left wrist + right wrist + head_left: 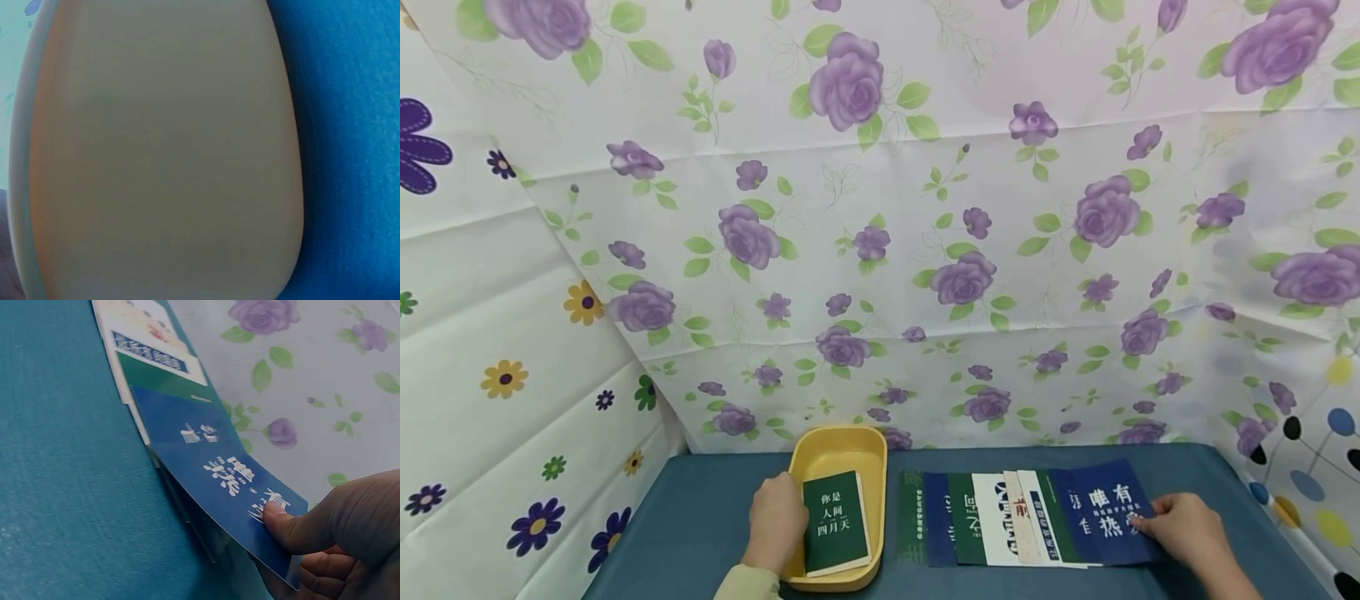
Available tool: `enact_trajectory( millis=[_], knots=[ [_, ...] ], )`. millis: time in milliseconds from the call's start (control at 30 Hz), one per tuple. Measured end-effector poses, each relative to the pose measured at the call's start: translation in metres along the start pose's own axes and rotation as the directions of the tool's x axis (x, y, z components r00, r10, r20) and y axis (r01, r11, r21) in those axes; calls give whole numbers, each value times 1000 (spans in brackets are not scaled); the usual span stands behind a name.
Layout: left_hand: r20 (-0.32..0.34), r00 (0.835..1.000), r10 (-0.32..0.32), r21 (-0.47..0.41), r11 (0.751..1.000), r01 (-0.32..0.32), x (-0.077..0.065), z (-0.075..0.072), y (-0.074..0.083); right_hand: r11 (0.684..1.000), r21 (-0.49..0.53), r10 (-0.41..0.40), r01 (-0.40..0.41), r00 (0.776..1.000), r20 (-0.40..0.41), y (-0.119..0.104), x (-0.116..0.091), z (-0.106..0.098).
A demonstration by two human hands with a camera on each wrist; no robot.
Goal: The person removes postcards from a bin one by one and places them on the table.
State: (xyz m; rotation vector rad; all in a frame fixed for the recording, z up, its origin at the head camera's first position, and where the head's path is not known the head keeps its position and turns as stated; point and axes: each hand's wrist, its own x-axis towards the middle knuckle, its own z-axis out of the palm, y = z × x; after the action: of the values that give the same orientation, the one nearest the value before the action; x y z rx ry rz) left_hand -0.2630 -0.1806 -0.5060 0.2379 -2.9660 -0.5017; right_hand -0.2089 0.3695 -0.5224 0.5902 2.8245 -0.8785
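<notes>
My left hand [777, 518] grips the left rim of a yellow plastic tray [831, 440], its fingers reaching over the edge. Inside the tray lies a green stack of cards [835, 537] with white Chinese characters. The left wrist view shows mostly the tray's outer wall [169, 150]. At the right, my right hand [1191, 529] pinches the outer end of a dark blue card [1108, 508], thumb on top. That end is raised off the table, as the blue card [212, 462] shows in the right wrist view. It overlaps a fanned row of cards [992, 517].
A blue-green cloth [647, 533] covers the table. Behind it hangs a white sheet with purple roses [850, 233], close to the tray's far end. Another flowered sheet [497, 333] stands at the left, and a dotted one [1322, 475] at the right.
</notes>
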Motion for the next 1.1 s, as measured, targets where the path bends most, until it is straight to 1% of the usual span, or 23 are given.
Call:
enact_trajectory(
  millis=[200,367,567,733,900,1100],
  knots=[
    [0,1000,-3,-2,1000,3,0,-1,1,1000,10,0,0,1000,-5,-1,-2,9],
    [-2,1000,-2,-6,1000,2,-1,-2,2,999,-33,24,-24,1000,-19,-1,-2,15],
    [3,1000,-7,-5,1000,7,-2,-3,2,996,-70,46,-51,996,-78,-6,-4,21],
    [14,1000,-14,-3,1000,14,-1,-4,3,994,-94,48,-59,992,-116,-11,-4,23],
    [18,1000,-16,0,1000,16,-2,-4,3,993,-101,43,-53,994,-101,-11,-3,24],
    [12,1000,-6,1,1000,6,-2,-4,2,989,-130,56,-68,994,-95,-12,-2,23]
  ],
)
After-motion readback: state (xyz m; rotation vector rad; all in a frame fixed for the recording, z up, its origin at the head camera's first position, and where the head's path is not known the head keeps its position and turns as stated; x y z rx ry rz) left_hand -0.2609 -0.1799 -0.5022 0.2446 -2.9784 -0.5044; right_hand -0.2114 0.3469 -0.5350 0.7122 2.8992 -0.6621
